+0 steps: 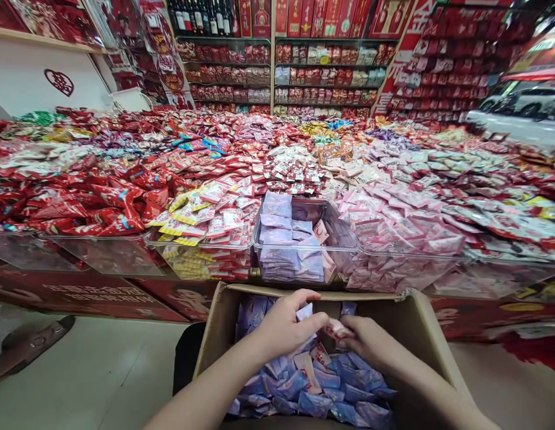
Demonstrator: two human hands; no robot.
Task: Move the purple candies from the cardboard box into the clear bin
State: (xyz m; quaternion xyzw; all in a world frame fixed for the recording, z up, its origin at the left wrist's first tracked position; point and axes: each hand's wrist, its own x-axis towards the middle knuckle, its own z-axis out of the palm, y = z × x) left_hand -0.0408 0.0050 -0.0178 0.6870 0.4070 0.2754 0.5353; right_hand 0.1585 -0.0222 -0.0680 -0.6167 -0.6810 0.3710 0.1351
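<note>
My left hand (281, 325) is curled around a few light purple candy packets (305, 312) over an open cardboard box (423, 325). To its right, my right hand (369, 337) pinches a pink candy packet (336, 328), whose left end touches or nearly touches my left fingertips. Beneath both hands, the box holds many loose purple packets (315, 403) with a few pink ones (307, 367) among them. Just beyond the box stands a clear plastic bin (344, 230). Stacks of purple packets (277, 239) fill its left part, and a few pink packets lean at its right.
Neighbouring bins hold pink packets (394, 221), yellow-and-white packets (210, 212) and red packets (111, 203). Shelves (273, 71) with bottles and boxes rise behind. A person's sandalled foot (38, 343) shows at left on the tiled floor (116, 364).
</note>
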